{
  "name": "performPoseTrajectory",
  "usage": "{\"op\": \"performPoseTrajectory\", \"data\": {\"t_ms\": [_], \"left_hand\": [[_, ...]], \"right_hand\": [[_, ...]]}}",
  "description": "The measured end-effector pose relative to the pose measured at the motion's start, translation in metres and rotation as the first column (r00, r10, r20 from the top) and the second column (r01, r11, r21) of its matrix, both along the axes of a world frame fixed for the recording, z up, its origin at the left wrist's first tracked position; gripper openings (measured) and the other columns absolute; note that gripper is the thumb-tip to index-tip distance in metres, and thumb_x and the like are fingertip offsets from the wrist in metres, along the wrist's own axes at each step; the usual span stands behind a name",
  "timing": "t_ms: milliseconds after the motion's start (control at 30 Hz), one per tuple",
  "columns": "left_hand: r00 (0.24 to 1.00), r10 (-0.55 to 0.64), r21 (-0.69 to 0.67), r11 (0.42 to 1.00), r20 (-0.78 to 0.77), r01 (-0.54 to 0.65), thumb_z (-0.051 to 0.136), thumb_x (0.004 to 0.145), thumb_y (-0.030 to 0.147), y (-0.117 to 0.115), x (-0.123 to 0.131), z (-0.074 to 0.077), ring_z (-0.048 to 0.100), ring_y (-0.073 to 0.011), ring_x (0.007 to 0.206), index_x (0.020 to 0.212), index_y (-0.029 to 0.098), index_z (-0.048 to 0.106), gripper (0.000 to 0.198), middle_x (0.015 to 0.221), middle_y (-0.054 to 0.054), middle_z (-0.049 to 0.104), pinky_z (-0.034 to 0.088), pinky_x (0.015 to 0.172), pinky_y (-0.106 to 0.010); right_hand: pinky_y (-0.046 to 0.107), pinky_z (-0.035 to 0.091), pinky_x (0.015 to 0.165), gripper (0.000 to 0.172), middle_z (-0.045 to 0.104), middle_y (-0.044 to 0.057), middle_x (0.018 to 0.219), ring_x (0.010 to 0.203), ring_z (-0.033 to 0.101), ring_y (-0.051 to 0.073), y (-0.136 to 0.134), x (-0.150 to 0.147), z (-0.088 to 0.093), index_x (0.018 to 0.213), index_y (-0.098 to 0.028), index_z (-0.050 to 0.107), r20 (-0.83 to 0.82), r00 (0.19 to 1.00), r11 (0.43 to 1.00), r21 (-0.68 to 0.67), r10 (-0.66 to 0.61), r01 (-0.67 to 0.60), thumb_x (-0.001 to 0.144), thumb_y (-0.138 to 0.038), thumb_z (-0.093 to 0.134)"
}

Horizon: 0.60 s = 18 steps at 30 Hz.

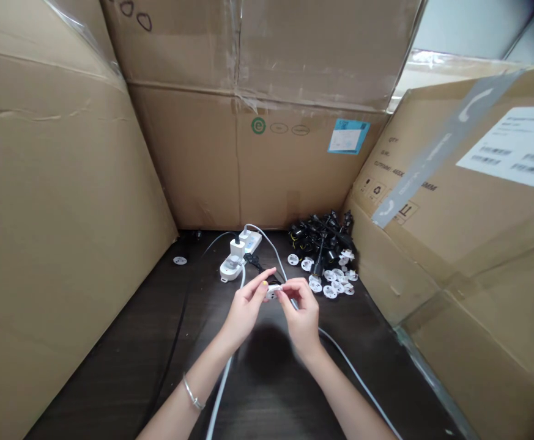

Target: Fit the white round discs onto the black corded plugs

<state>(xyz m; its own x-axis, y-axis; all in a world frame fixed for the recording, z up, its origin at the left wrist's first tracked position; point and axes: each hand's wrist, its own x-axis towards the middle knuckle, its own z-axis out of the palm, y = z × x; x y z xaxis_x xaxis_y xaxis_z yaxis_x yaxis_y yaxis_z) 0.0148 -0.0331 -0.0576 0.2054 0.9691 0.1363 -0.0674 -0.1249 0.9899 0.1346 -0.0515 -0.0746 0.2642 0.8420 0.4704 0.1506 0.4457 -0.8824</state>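
My left hand [246,308] and my right hand [302,311] meet above the dark tabletop [267,391]. Their fingertips pinch a small white plastic part [273,291] from both sides, and the fingers hide much of it. Just beyond my hands lies a scattered heap of white perforated plastic discs [333,282]. Behind that is a tangled pile of black plugs with cables [322,244]. A white power strip [243,249] with white plug adapters sits beyond my left hand. A thin metal bangle [192,392] circles my left wrist.
Large cardboard boxes [65,183] wall in the left, back and right of the tabletop. A grey-white cable [223,391] runs under my left forearm, and another [353,370] passes near my right arm. A thin black cord [175,330] lies to the left.
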Motion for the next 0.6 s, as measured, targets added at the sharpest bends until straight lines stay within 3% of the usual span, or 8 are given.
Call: {"op": "performPoseTrajectory", "data": {"t_ms": [133,367,600], "left_hand": [[0.999,-0.022,-0.001,1.0,0.027,0.022,0.046,0.083,0.041,-0.0016,0.001,0.001,0.057,-0.0175,0.092,0.118,0.018,0.056,0.043,0.111,-0.007,0.061,0.046,0.074,-0.025],[0.986,-0.13,-0.03,0.991,0.104,0.133,0.061,0.074,0.028,-0.0062,0.0036,0.006,0.058,-0.0172,0.093,0.125,0.018,0.047,0.054,0.1,-0.006,0.064,0.045,0.087,-0.03],[0.99,-0.101,0.003,0.995,0.099,0.101,0.053,0.08,0.031,-0.0028,0.005,-0.002,0.06,-0.0178,0.089,0.127,0.018,0.042,0.05,0.1,-0.007,0.062,0.048,0.082,-0.032]], "right_hand": [[0.026,0.044,0.066,0.019,0.051,-0.001,0.08,0.072,0.051,0.013,0.0022,-0.0005,-0.0009,0.084,-0.021,0.048,-0.151,0.988,0.999,-0.048,-0.013,0.006,0.074,-0.023,0.064],[0.026,0.044,0.068,0.018,0.051,-0.001,0.08,0.072,0.051,0.013,0.0015,0.0005,0.0016,0.084,-0.021,0.049,-0.177,0.984,0.998,-0.06,-0.008,-0.003,0.074,-0.025,0.063],[0.028,0.048,0.065,0.016,0.051,0.002,0.085,0.075,0.053,0.015,-0.0002,0.0006,0.0006,0.092,-0.022,0.048,-0.244,0.968,0.992,-0.089,0.06,-0.084,0.08,-0.031,0.055]]}}
